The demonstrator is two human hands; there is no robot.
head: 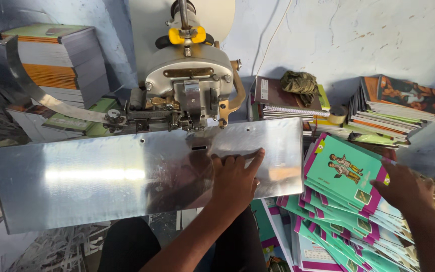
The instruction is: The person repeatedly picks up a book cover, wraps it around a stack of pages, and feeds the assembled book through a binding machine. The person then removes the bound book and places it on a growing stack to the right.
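Note:
My left hand (235, 179) lies flat, palm down, on the shiny metal plate (101, 176) of a stitching machine (190, 83), fingers apart near the plate's right half. My right hand (404, 186) rests on a fanned pile of teal and purple booklets (343, 201) at the right, fingers spread over the top booklet's corner; it grips nothing that I can see. The machine's head stands just behind the plate's slot (199, 147).
A tall stack of books (59, 58) stands at the back left. More notebooks with a crumpled green cloth (300, 80) and a roll of tape (337, 116) lie behind the plate; another stack (393, 108) sits far right. Paper offcuts (56, 249) litter the floor.

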